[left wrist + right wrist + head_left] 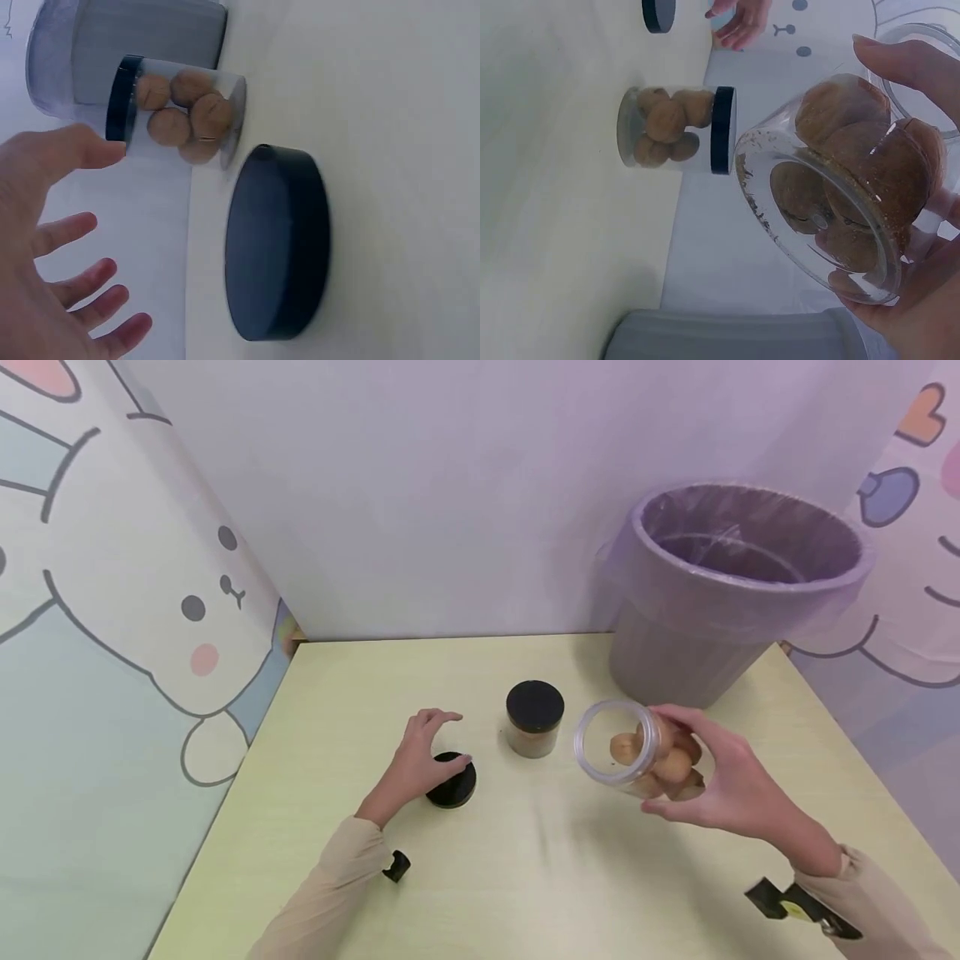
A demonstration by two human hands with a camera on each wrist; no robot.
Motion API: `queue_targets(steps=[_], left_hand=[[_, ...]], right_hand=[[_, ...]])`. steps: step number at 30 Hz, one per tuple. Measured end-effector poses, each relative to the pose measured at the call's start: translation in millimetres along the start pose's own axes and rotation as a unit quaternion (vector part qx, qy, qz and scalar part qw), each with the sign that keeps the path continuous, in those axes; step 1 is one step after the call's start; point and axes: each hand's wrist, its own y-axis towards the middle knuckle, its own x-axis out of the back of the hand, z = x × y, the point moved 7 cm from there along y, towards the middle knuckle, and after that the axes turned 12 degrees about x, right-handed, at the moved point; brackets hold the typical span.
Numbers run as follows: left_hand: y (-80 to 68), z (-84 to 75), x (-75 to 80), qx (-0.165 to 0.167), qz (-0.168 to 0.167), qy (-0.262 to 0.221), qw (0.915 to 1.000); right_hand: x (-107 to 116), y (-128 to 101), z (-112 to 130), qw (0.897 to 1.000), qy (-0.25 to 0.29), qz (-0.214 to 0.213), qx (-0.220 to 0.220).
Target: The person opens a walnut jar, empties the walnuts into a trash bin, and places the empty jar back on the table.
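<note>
My right hand [723, 777] grips a clear jar [611, 781] of walnuts [672, 766] above the table, tipped so its open mouth faces left. Brown crumbs show inside the jar's base [754, 195] in the right wrist view. Over the left part of the table my left hand [420, 764] hovers, fingers spread and nothing held. Beneath it a round black lid [452, 787] lies on the table; the thumb overlaps it in the head view. Between the hands stands a second jar [532, 742], upright, capped with a black lid [535, 706] and holding several walnuts [210, 116].
A grey bin [667, 652] with a clear liner stands at the table's back right, behind the tipped jar. A plain wall [435, 510] borders the back of the pale table [360, 685]. Cartoon-printed panels [172, 635] flank both sides.
</note>
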Motion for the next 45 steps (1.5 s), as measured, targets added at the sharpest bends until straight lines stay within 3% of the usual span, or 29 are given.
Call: queue_targets(steps=[4,10,20,34,45], left_hand=[[9.4,-14.8,9.7,-0.029,-0.022,-0.019,0.9992],[18.2,-37.3,22.0,-0.064,-0.038,-0.05,0.996],[27.8,-71.9,36.3,-0.115,-0.063,-0.087,0.9875],[41.7,-110.8,42.5,-0.181,-0.084,-0.112,0.9735],[52.7,-136.1,43.0,-0.22,-0.098,-0.14,0.9605]], right_hand=[[9,3,3,1.0,-0.005,-0.001,-0.002],[16,-7,-17,1.0,-0.009,-0.001,-0.004],[35,-11,-27,0.999,-0.03,-0.022,-0.015],[55,-8,-33,0.998,-0.057,-0.026,-0.012],[69,-9,-42,0.998,-0.043,-0.034,-0.004]])
